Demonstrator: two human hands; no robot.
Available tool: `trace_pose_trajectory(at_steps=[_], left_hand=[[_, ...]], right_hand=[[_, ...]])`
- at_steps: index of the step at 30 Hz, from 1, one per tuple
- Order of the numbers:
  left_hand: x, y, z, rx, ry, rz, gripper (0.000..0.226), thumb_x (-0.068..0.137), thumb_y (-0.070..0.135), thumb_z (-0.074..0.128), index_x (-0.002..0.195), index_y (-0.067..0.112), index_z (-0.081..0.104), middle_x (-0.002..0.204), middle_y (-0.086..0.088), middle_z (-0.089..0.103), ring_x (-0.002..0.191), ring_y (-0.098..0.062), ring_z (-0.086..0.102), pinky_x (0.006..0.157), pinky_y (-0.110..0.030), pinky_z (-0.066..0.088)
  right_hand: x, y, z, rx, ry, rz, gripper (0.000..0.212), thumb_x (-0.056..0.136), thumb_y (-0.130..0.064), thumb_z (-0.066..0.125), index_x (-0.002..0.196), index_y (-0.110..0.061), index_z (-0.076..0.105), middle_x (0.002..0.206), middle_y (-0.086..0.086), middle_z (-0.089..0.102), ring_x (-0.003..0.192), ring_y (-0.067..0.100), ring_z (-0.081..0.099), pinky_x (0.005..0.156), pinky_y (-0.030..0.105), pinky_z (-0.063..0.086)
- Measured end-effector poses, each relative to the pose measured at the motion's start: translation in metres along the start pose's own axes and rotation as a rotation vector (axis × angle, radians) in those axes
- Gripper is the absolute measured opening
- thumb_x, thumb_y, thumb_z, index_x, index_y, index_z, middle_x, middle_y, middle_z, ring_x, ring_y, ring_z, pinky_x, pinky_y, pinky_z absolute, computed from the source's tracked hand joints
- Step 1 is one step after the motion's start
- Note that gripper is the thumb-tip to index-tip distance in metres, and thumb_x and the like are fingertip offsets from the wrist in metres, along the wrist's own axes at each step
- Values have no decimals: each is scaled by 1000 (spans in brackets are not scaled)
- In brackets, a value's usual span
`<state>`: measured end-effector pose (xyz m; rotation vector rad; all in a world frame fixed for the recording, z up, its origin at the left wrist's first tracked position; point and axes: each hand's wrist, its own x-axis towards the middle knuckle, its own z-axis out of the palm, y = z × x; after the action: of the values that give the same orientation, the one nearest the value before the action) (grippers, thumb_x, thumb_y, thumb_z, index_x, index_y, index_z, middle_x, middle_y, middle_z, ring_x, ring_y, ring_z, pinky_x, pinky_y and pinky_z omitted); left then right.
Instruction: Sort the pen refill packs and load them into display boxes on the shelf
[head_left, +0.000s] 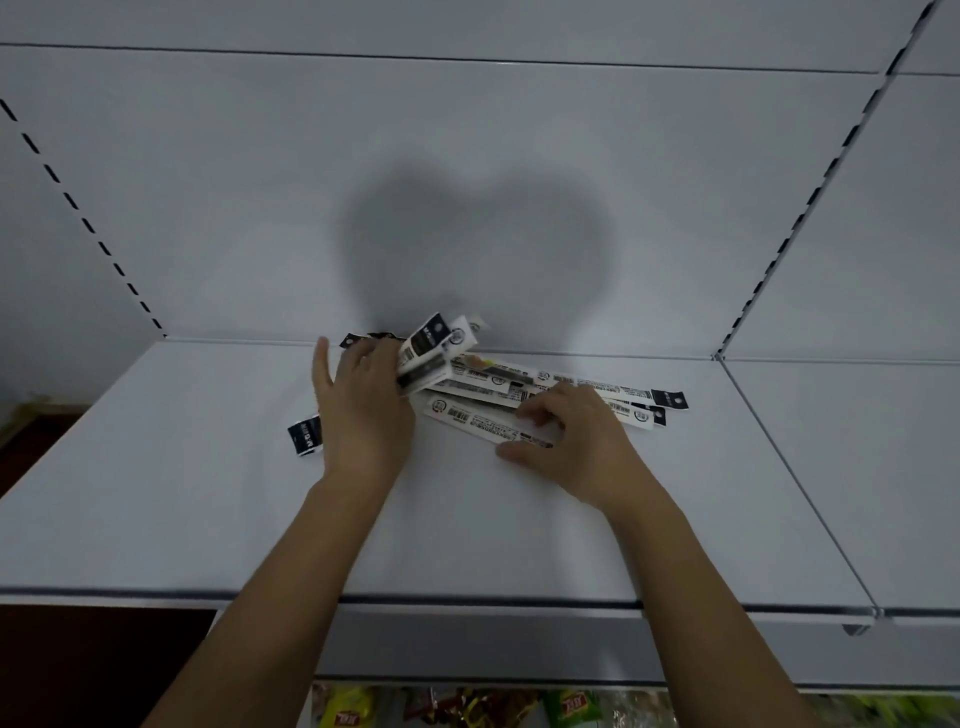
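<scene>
Snack bags (467, 709), yellow, red and green, sit nearest us on the level below, along the bottom edge under the shelf lip. Above them we see both bare forearms reaching up over the white shelf (156, 493).

Far left on the shelf, one black pack end (304, 435) pokes out just beside the left wrist; the rest of that pack is hidden under the hand. Left hand (363, 410) is palm down, thumb spread out to the left, fingers curled round a bundle (434, 351) of refill packs, black and white, tilted up and to the right off the shelf. We can't count the packs in it. Another black tab (349, 340) shows just behind the knuckles.

Right of the bundle, a loose pile (524, 387) of long white packs lies flat near the back of the shelf, fanned out and overlapping, with barcodes showing and black header tabs (667, 399) at the far right end. Right hand (566, 436) rests on the pile, fingers bent, fingertips (530, 413) pressing the top of the nearest pack (467, 418) and thumb against its near edge, pinching it lightly. That pack lies flat on the shelf, touching the pile.

Behind everything we see the grey back panel (208, 182) with a dark head shadow in the middle, and slotted uprights (810, 208) on both sides.
</scene>
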<state>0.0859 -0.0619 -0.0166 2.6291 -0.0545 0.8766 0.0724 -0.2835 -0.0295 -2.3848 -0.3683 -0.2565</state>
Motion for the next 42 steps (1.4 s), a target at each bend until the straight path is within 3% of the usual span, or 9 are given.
trace_pose_trajectory(at_steps=[3, 8, 11, 14, 18, 22, 31, 35, 42], left_hand=[[0, 2, -3, -210, -112, 45, 44, 73, -1, 54, 114, 11, 65, 93, -9, 69, 85, -33, 61, 71, -35, 43], [-7, 17, 14, -142, -190, 449, 55, 78, 57, 60, 110, 13, 69, 99, -6, 69, 88, -23, 57, 71, -32, 44], [-8, 18, 19, -85, -127, 476, 31, 79, 30, 59, 101, 11, 70, 94, -5, 68, 86, -27, 54, 68, -35, 48], [-8, 17, 16, -39, -118, 441, 41, 63, 8, 68, 103, 15, 64, 84, -3, 70, 78, -28, 57, 66, -34, 42], [-8, 16, 15, -7, -195, 385, 68, 49, -8, 78, 112, 12, 64, 82, -7, 70, 68, -31, 65, 61, -36, 49], [-9, 19, 14, 39, -232, 338, 59, 49, -5, 78, 105, 11, 69, 75, -5, 68, 63, -31, 65, 53, -31, 46], [-10, 32, 8, 37, -178, 198, 44, 62, 4, 74, 103, 17, 67, 83, -2, 71, 73, -32, 66, 55, -30, 45], [-22, 40, -3, -47, -140, 36, 24, 73, 8, 70, 93, 18, 62, 84, -3, 68, 79, -30, 62, 58, -28, 32], [-34, 51, -44, -723, -60, -265, 24, 95, 23, 62, 75, 27, 50, 61, 10, 54, 56, -8, 46, 56, -24, 39]], right_hand=[[0, -6, 6, 7, -24, -43, 18, 77, -37, 80, 85, -25, 68, 80, -15, 56, 83, 3, 43, 75, 18, 35], [1, -6, 4, 104, 85, -22, 17, 78, -26, 65, 89, -21, 77, 86, -15, 64, 78, 2, 54, 69, 19, 42], [1, -10, 1, 350, 137, 25, 18, 76, 2, 70, 81, -15, 75, 72, -18, 64, 66, -2, 58, 59, 11, 42], [3, -20, -4, 739, 95, 98, 36, 80, 20, 59, 91, -13, 68, 77, -11, 71, 69, 8, 66, 58, 25, 56], [6, -20, -6, 1021, 128, 172, 26, 101, -6, 41, 114, -15, 62, 110, 3, 67, 104, 24, 64, 87, 45, 55], [2, -20, 2, 816, 102, 123, 29, 102, -39, 40, 122, -29, 59, 122, -1, 62, 117, 21, 57, 103, 39, 44], [-2, -30, 5, 612, -47, -6, 21, 106, -24, 42, 120, -19, 57, 99, -9, 60, 87, -2, 54, 79, 15, 40], [-1, -31, -5, 635, 42, 31, 36, 104, -34, 44, 134, -17, 52, 118, -6, 60, 99, -10, 56, 87, 12, 41], [-25, -46, -18, 517, 142, 76, 26, 103, -38, 42, 113, -27, 63, 107, -14, 65, 102, 2, 58, 88, 23, 44]])
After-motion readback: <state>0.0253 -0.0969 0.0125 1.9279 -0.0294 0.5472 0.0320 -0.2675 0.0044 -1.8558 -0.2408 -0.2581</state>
